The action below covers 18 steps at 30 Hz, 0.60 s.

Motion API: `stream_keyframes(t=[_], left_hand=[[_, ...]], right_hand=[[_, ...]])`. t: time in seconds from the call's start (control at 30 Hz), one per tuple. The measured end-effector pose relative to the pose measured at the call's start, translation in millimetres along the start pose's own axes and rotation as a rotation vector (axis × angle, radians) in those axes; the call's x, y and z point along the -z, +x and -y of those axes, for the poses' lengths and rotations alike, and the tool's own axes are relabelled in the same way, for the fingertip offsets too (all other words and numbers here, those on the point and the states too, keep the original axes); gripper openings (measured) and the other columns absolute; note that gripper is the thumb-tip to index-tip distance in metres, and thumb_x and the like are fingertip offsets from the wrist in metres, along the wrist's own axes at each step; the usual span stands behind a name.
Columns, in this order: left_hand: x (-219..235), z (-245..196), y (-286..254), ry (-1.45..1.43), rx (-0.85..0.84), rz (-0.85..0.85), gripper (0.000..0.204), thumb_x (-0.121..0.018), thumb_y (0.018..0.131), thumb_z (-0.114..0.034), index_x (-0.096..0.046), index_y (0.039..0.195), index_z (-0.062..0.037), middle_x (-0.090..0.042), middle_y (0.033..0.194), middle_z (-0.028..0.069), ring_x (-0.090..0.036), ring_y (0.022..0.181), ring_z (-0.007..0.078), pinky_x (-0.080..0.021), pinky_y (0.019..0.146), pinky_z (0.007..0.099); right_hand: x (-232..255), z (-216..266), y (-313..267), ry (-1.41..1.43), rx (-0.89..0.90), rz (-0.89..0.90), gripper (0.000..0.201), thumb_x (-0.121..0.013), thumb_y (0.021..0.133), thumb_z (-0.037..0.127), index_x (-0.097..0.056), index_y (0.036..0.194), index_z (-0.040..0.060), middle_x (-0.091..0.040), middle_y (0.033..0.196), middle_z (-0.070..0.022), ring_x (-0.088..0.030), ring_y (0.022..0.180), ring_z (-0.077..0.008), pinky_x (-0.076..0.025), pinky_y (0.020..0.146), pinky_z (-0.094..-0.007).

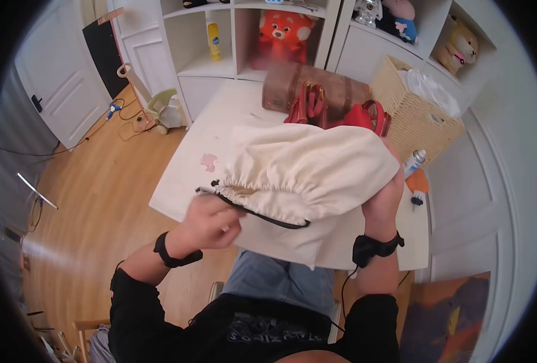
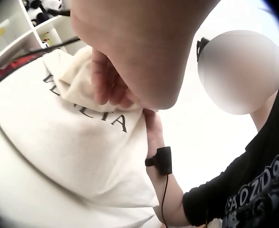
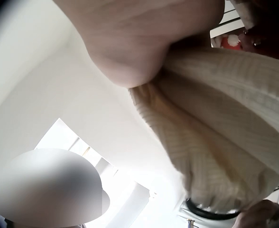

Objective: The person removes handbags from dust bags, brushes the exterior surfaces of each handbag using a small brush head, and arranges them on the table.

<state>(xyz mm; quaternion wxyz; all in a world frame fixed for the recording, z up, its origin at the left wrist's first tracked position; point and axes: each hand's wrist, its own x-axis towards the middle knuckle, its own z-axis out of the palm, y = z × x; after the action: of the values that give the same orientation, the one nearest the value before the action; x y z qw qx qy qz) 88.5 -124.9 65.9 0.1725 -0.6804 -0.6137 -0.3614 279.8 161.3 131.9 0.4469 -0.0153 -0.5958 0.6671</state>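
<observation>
A cream cloth bag [image 1: 335,169] with a gathered mouth lies across the middle of the head view, its mouth turned left. Along the mouth's lower edge runs a black cord [image 1: 274,220]. My left hand [image 1: 211,222] is at the mouth, fingers bent, and pinches the cord near its end. At the bag's rounded right end, my right hand [image 1: 382,196] grips the cloth, its fingers mostly hidden by it. Dark letters show on the cream cloth [image 2: 78,147] below my left hand in the left wrist view. Folds hang from my right hand in the right wrist view.
Behind the bag on the white table [image 1: 180,175] are a brown case [image 1: 335,83], red bags [image 1: 307,106] and a wicker basket [image 1: 413,112]. A spray can [image 1: 415,162] and an orange-handled brush [image 1: 418,181] lie at the right. A pink patch is at the left.
</observation>
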Motion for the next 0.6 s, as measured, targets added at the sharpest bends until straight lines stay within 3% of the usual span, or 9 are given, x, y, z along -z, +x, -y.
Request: stream_keyframes(t=[0.1, 0.17, 0.23, 0.27, 0.3, 0.37, 0.4, 0.47, 0.6], left_hand=[[-5, 17, -10, 0.01, 0.277, -0.3, 0.009, -0.065, 0.075, 0.005, -0.065, 0.078, -0.0037, -0.061, 0.07, 0.0091, -0.06, 0.058, 0.025, -0.046, 0.054, 0.0344], [-1, 35, -24, -0.139, 0.525, -0.457, 0.007, -0.062, 0.084, 0.005, -0.063, 0.084, -0.0015, -0.058, 0.071, 0.007, -0.061, 0.064, 0.0188, -0.046, 0.059, 0.0299], [1, 51, -24, -0.267, 0.538, -0.674, 0.01, -0.059, 0.093, 0.004, -0.063, 0.102, 0.0015, -0.06, 0.078, 0.0057, -0.063, 0.077, 0.0157, -0.047, 0.067, 0.029], [5, 54, -24, -0.315, 0.558, -0.624, 0.031, -0.07, 0.095, -0.009, -0.059, 0.12, 0.0023, -0.064, 0.103, 0.012, -0.064, 0.099, 0.021, -0.052, 0.081, 0.0318], [2, 53, -22, -0.313, 0.567, -0.624, 0.031, -0.07, 0.095, -0.009, -0.059, 0.12, 0.0023, -0.064, 0.103, 0.012, -0.064, 0.099, 0.021, -0.052, 0.081, 0.0318], [-2, 27, 9, -0.363, 0.222, -0.355, 0.053, -0.083, 0.088, -0.022, -0.058, 0.129, -0.0001, -0.058, 0.125, 0.0183, -0.061, 0.114, 0.0262, -0.056, 0.088, 0.0375], [-1, 20, 12, -0.367, 0.231, -0.357, 0.053, -0.083, 0.088, -0.022, -0.058, 0.129, -0.0001, -0.058, 0.125, 0.0183, -0.061, 0.114, 0.0262, -0.056, 0.088, 0.0375], [-3, 8, 15, -0.098, 0.065, -0.044, 0.073, -0.093, 0.076, -0.029, -0.059, 0.135, -0.0021, -0.05, 0.138, 0.0214, -0.057, 0.123, 0.0331, -0.058, 0.092, 0.0437], [-16, -6, 16, -0.133, 0.1, -0.049, 0.077, -0.092, 0.073, -0.019, -0.057, 0.139, -0.0028, -0.052, 0.136, 0.0218, -0.057, 0.126, 0.0374, -0.059, 0.087, 0.043]], right_hand=[[-2, 8, 4, -0.128, -0.003, -0.018, 0.023, -0.051, 0.106, 0.005, -0.064, 0.124, 0.0002, -0.069, 0.114, -0.003, -0.063, 0.105, -0.0106, -0.049, 0.096, -0.0253], [5, 10, 1, -0.133, -0.032, -0.018, 0.024, -0.053, 0.105, 0.005, -0.063, 0.126, 0.0, -0.068, 0.115, -0.0035, -0.064, 0.106, -0.0117, -0.049, 0.098, -0.026], [6, 13, -2, -0.186, 0.041, -0.003, 0.026, -0.057, 0.104, 0.006, -0.061, 0.13, 0.0002, -0.069, 0.117, -0.005, -0.064, 0.109, -0.0131, -0.048, 0.1, -0.0265], [7, 13, -4, -0.184, 0.031, 0.0, 0.026, -0.057, 0.104, 0.006, -0.061, 0.13, 0.0002, -0.069, 0.117, -0.005, -0.064, 0.109, -0.0131, -0.048, 0.1, -0.0265], [9, 13, -6, -0.24, 0.03, 0.012, 0.029, -0.061, 0.103, 0.007, -0.06, 0.132, 0.0002, -0.069, 0.119, -0.0059, -0.064, 0.112, -0.0138, -0.048, 0.101, -0.0271], [10, 13, -10, -0.301, 0.015, 0.032, 0.033, -0.064, 0.102, 0.008, -0.059, 0.134, 0.0003, -0.069, 0.12, -0.0068, -0.064, 0.114, -0.0145, -0.048, 0.103, -0.0276], [11, 13, -13, -0.319, 0.006, 0.049, 0.037, -0.067, 0.101, 0.007, -0.058, 0.136, 0.0003, -0.069, 0.121, -0.0073, -0.064, 0.116, -0.0149, -0.048, 0.103, -0.0283], [17, 12, -16, -0.344, -0.005, 0.062, 0.04, -0.069, 0.1, 0.006, -0.057, 0.138, 0.0003, -0.069, 0.122, -0.0077, -0.064, 0.118, -0.0152, -0.048, 0.104, -0.0289], [35, 18, -27, -0.552, -0.06, 0.183, 0.049, -0.068, 0.098, 0.002, -0.054, 0.145, -0.0003, -0.065, 0.129, -0.0099, -0.064, 0.12, -0.0182, -0.048, 0.106, -0.0314]])
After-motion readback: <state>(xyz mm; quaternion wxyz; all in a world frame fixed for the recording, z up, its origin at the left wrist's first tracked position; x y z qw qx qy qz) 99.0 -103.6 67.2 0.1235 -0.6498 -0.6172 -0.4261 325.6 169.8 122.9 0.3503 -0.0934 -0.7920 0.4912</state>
